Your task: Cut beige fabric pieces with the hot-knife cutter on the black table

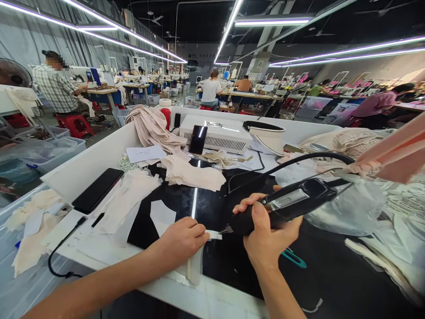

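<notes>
My right hand (270, 237) is wrapped round a black corded hand tool (292, 201) with a narrow metal tip. The tip points left and reaches the end of a white strip (214, 235) on the black work surface (229, 270). With its fingers bent and pressed together, my left hand (184, 239) holds that strip down from the left. Part of the strip is hidden under these fingers. A white template-like piece (162, 215) lies just behind my left hand. Beneath the right forearm and wrist, a teal tool handle (294, 258) rests on the black surface.
Cream fabric pieces (194, 173) lie behind my hands. A dark phone (98, 190) sits at the left, and another phone (198, 139) leans against a white vented box (215, 130). Plastic bags and lace (348, 208) crowd the right. Low white walls (89, 164) edge the table. Other people sit farther off.
</notes>
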A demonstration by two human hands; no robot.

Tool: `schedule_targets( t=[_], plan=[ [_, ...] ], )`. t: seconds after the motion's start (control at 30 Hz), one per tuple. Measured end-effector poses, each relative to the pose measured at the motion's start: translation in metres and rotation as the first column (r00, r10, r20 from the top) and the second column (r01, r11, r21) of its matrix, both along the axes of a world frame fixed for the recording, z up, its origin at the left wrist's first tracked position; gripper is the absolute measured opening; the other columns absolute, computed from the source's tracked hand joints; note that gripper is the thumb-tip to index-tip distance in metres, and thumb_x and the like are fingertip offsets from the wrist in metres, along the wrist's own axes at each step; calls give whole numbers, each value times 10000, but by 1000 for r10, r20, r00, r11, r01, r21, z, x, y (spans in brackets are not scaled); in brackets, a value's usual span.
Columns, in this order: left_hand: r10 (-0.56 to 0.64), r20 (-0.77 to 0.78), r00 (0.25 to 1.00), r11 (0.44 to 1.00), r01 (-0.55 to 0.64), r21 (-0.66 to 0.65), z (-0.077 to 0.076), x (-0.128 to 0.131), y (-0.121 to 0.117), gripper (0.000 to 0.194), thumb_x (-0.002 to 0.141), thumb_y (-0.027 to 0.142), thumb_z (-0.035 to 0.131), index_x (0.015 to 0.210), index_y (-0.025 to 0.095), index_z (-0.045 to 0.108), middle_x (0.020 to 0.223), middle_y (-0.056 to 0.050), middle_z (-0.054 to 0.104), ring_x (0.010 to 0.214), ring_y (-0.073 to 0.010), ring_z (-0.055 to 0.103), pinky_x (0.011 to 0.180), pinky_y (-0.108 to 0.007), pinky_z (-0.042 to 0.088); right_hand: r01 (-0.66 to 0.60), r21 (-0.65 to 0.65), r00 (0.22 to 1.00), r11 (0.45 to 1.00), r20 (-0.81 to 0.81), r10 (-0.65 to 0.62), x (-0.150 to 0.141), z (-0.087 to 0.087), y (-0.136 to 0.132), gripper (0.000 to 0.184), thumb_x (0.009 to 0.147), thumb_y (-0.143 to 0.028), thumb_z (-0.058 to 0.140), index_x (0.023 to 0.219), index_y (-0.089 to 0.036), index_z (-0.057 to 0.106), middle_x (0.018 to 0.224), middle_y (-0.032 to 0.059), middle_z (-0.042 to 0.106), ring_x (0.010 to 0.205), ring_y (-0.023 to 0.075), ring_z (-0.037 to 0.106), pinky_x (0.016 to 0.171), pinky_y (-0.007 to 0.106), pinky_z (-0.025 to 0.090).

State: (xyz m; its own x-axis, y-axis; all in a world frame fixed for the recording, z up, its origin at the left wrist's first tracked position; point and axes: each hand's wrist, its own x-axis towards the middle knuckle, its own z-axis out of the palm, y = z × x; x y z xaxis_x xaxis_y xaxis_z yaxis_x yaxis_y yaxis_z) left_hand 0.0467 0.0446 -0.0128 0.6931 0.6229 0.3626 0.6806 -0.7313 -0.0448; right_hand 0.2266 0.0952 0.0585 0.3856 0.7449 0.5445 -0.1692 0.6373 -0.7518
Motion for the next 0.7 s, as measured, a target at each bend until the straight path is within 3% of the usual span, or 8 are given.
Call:
schedule_targets(
  t=[0.33,0.53,0.7],
  plan=[
    [3,7,1000,1000,-3,-21,1,0,0,155,1068,63,550,1184,149,605,1021,-48,668,928,-196,641,850,-327,565,-64,-4,998,998,6,64,-15,-6,2,458,846,-303,841,1216,-294,571,774,-80,681,565,128,619,555,310,591],
    [-11,8,1000,1000,12,-28,0,0,0,196,1081,49,498,1229,122,604,1032,-56,680,932,-198,645,879,-337,570,-61,-22,998,998,11,61,-15,-9,3,421,859,-281,830,1210,-278,597,788,-80,693,569,120,626,553,301,598],
    [0,10,1000,999,0,-42,2,0,-1,174,1069,65,549,1223,119,609,1061,-66,682,954,-210,643,894,-336,565,-34,11,999,999,-16,35,-10,-4,5,458,840,-275,853,1214,-284,590,766,-87,706,563,124,639,551,294,599]
  ],
)
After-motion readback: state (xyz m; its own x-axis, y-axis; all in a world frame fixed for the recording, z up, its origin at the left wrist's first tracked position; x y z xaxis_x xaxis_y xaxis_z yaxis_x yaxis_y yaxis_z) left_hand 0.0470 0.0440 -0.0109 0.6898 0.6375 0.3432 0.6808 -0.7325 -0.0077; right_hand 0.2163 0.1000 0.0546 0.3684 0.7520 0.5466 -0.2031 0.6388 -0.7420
